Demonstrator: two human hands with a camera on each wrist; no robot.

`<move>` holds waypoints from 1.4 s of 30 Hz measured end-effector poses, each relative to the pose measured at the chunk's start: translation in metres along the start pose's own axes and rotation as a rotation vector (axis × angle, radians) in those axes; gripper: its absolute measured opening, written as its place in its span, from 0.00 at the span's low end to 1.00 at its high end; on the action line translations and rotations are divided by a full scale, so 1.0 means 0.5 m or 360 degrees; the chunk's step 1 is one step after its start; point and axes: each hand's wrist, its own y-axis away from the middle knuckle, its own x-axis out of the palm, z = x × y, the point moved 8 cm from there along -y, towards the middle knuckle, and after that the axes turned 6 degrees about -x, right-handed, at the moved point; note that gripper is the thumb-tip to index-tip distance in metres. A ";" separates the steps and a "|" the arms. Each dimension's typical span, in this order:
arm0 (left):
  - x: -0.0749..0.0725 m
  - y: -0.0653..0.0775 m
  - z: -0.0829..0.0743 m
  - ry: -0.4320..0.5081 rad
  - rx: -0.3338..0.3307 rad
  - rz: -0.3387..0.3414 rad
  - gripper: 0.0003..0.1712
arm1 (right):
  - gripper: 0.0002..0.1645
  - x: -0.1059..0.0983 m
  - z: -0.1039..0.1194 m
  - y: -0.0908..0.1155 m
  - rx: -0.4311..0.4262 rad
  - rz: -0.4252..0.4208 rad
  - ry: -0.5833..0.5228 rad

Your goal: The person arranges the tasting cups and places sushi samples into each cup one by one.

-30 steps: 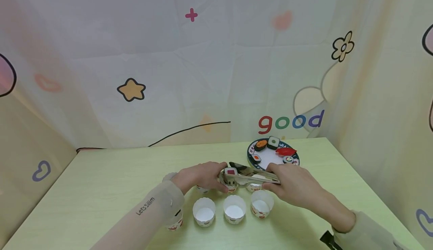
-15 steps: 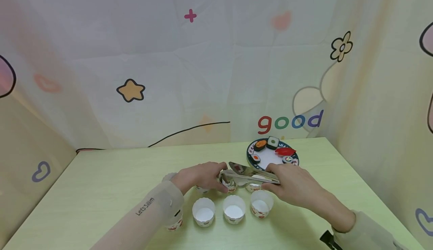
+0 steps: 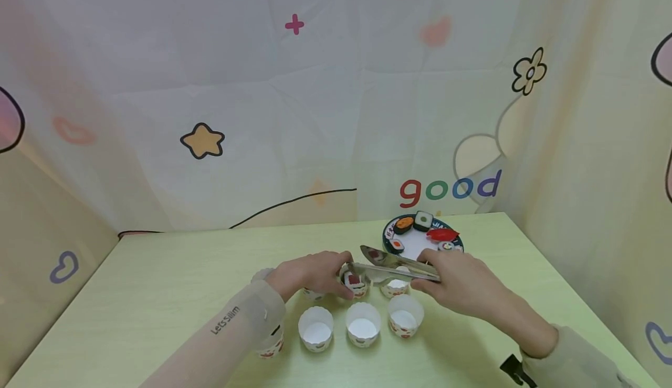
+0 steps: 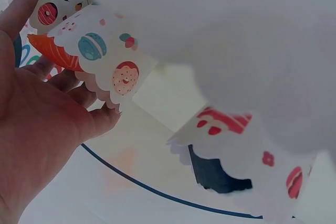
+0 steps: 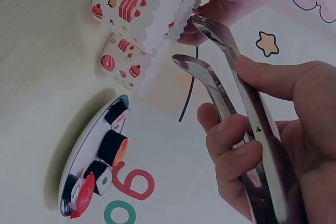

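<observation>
My left hand point(image 3: 315, 271) grips a white patterned paper cup point(image 3: 360, 295) in the back row, thumb and fingers to either side of its rim. Inside this cup lies a toy sushi roll point(image 3: 354, 280) with a red centre. Metal food tongs point(image 3: 406, 271) are held in my right hand point(image 3: 467, 283); their two arms stand apart above the cup, with nothing between the tips. The right wrist view shows the thumb on one arm of the tongs point(image 5: 262, 129) and the fingers curled round the other.
Behind the tongs stands a dark-rimmed plate point(image 3: 417, 249) with several toy sushi pieces. Paper cups point(image 3: 363, 327) form a front row, and another cup point(image 3: 395, 288) stands right of the gripped one. In the left wrist view, one cup point(image 4: 268, 182) shows a dark piece inside.
The sushi roll, earlier between the tongs above the cup, now lies down in it. My right hand has drawn the tongs slightly up and right, their arms spread. The left hand stays in place.
</observation>
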 end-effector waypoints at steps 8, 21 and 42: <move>0.000 -0.002 -0.007 -0.0023 -0.0019 -0.0011 0.42 | 0.25 -0.025 -0.017 0.007 0.0002 -0.0070 0.0003; -0.005 -0.001 -0.028 -0.0026 0.0023 0.0001 0.37 | 0.22 -0.039 -0.062 0.005 0.0100 -0.0110 0.0045; -0.027 -0.014 -0.084 -0.0272 0.0015 -0.0032 0.39 | 0.15 -0.060 -0.153 0.007 0.0219 -0.0241 0.0057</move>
